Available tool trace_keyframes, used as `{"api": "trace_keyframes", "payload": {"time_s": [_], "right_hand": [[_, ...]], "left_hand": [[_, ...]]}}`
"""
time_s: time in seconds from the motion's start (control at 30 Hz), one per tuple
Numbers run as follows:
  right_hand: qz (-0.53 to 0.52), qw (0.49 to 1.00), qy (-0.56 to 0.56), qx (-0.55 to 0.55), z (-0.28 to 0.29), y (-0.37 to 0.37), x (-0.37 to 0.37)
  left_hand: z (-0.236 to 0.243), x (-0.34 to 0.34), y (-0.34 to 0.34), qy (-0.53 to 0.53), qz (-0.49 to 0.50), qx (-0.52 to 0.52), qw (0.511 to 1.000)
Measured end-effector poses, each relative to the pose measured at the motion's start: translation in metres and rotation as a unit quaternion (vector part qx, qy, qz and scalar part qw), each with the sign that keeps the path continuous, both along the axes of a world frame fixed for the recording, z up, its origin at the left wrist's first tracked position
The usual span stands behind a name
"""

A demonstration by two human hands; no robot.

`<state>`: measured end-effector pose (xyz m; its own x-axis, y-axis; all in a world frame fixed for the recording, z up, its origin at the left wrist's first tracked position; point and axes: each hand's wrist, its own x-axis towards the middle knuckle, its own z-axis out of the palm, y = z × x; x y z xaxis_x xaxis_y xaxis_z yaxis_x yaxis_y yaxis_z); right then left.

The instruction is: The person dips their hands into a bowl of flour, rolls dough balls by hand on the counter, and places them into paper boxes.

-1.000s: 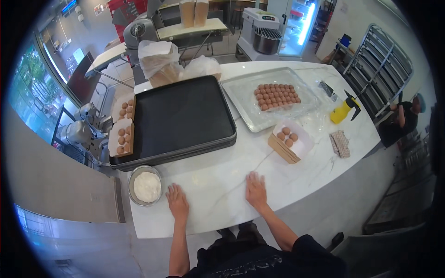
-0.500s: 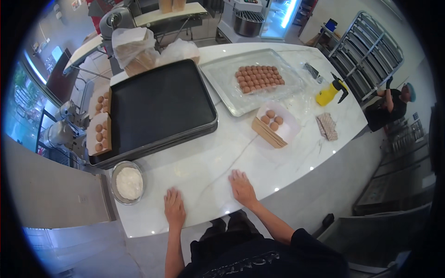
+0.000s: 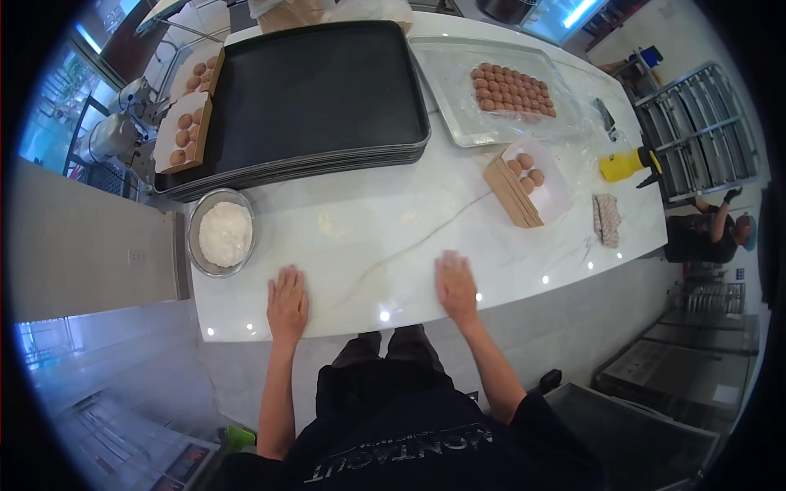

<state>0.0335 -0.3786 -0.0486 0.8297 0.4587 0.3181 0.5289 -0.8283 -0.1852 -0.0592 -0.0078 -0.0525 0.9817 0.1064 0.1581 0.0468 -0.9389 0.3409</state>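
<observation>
My left hand [image 3: 287, 304] lies palm down on the white marble tabletop [image 3: 360, 262] near its front edge, fingers stretched out. It is nearest to a metal bowl [image 3: 193, 235] of white powder [image 3: 225, 234]. Farther right, my right hand [image 3: 455, 288] also rests flat at the front edge, slightly blurred, its fingers extended and nothing in it. Beyond it stands a brown cardboard box [image 3: 512, 193] with a pale liner, holding several round brown balls [image 3: 526, 170].
Stacked black baking trays [image 3: 319, 90] fill the back left, with two boxes of balls [image 3: 182, 135] beside them. A metal tray [image 3: 454, 106] bears rows of brown balls [image 3: 512, 88]. Right are a yellow spray bottle [image 3: 622, 166], a folded cloth [image 3: 607, 219] and a person [image 3: 708, 233] by a rack.
The view has tilted down and turned, so the table's things sit higher in the picture. My hands are farther apart, the right one having moved rightward along the tabletop.
</observation>
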Motion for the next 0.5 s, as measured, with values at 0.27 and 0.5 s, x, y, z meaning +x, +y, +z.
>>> {"api": "trace_keyframes", "payload": {"time_s": [0.27,0.5], "right_hand": [[0.087,0.979,0.030,0.180,-0.002,0.069,0.010],[-0.063,0.994,-0.008,-0.094,-0.020,0.007,0.029]], "left_hand": [[-0.021,0.010,-0.026,-0.035,0.016,0.058,0.998],[0.001,0.029,-0.019,-0.078,0.068,0.014,0.995]]}}
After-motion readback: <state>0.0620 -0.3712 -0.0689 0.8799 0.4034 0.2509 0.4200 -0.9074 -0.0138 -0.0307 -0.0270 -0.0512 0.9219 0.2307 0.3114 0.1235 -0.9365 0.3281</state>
